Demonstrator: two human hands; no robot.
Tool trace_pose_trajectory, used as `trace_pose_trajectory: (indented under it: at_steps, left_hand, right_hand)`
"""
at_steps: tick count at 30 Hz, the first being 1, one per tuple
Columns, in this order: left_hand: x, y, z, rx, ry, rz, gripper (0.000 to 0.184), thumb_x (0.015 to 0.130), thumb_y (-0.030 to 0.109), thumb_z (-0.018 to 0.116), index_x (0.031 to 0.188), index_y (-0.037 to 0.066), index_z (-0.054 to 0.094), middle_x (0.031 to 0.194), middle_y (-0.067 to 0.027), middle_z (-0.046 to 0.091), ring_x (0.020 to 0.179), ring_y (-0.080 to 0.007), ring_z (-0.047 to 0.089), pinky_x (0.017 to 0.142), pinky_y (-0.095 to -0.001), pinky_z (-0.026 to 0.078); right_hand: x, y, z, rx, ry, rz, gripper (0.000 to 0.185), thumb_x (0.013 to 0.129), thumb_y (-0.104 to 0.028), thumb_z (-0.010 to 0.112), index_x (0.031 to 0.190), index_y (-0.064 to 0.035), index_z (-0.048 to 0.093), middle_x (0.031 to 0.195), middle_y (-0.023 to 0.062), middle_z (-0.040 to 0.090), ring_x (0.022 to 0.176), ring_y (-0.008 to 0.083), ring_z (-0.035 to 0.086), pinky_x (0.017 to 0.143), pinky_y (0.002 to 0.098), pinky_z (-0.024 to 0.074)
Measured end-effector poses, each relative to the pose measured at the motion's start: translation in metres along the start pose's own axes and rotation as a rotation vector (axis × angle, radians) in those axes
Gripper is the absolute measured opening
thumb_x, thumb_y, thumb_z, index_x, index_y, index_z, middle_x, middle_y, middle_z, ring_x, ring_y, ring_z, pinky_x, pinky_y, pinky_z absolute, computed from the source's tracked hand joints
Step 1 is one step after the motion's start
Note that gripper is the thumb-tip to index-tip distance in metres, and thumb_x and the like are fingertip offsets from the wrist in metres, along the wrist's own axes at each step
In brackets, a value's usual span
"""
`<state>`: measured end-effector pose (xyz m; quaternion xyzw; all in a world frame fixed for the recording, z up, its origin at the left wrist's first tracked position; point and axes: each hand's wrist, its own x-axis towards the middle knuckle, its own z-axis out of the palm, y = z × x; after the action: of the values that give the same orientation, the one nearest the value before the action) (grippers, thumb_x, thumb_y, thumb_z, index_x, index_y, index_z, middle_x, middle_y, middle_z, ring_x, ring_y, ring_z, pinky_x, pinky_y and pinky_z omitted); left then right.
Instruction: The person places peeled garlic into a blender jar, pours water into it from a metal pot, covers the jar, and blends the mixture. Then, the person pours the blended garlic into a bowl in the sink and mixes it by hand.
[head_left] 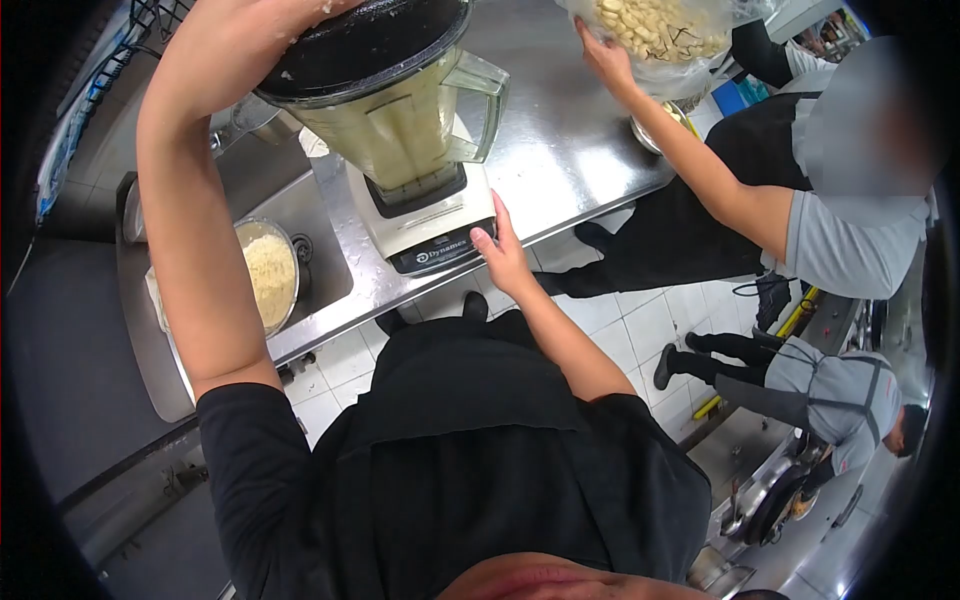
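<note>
A blender stands on the steel counter, its clear jug (385,140) holding a pale, creamy mixture. My left hand (235,50) holds the black blender lid (375,45) down from above, with most of its fingers cut off by the frame's top edge. Low on the right side of the white blender base (420,225), my right hand (505,250) grips the housing, thumb by the dark front panel and fingers along the side. To the left, beyond my left forearm, a metal bowl (295,285) of pale, crumbly food sits in the sink area.
At the right, a co-worker's hand (605,62) touches a plastic bag of peeled garlic-like cloves (660,28) above the steel counter (545,120). A bowl (650,135) is below it. Another person (825,390) works at a stove farther right. White floor tiles (590,330) lie between.
</note>
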<state>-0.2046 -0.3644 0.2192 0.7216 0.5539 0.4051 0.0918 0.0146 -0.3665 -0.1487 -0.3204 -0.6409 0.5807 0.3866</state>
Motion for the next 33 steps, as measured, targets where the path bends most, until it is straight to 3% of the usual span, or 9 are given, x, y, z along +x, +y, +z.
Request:
trace_pose_trajectory:
  at_steps: [28,33]
  left_hand:
    - [0.001,-0.004,0.003,-0.072,-0.01,-0.036,0.041,0.076,0.022,0.067,0.109,0.003,0.052,0.103,-0.0063,0.055,0.098,-0.016,0.051,0.087,-0.0288,0.041]
    - [0.0,-0.005,0.004,-0.073,-0.002,-0.042,0.039,0.076,0.02,0.066,0.109,0.003,0.053,0.103,-0.0063,0.054,0.098,-0.0162,0.051,0.087,-0.0288,0.041]
  right_hand:
    - [0.003,0.0,0.0,-0.019,-0.006,-0.008,0.069,0.085,-0.028,0.054,0.136,0.0043,0.021,0.135,0.0238,0.032,0.127,0.0294,0.031,0.104,0.0345,0.0228]
    - [0.003,0.0,0.002,0.1,-0.007,-0.002,0.071,0.085,-0.033,0.054,0.137,0.0028,0.021,0.137,0.0214,0.031,0.127,0.0287,0.03,0.104,0.035,0.0236]
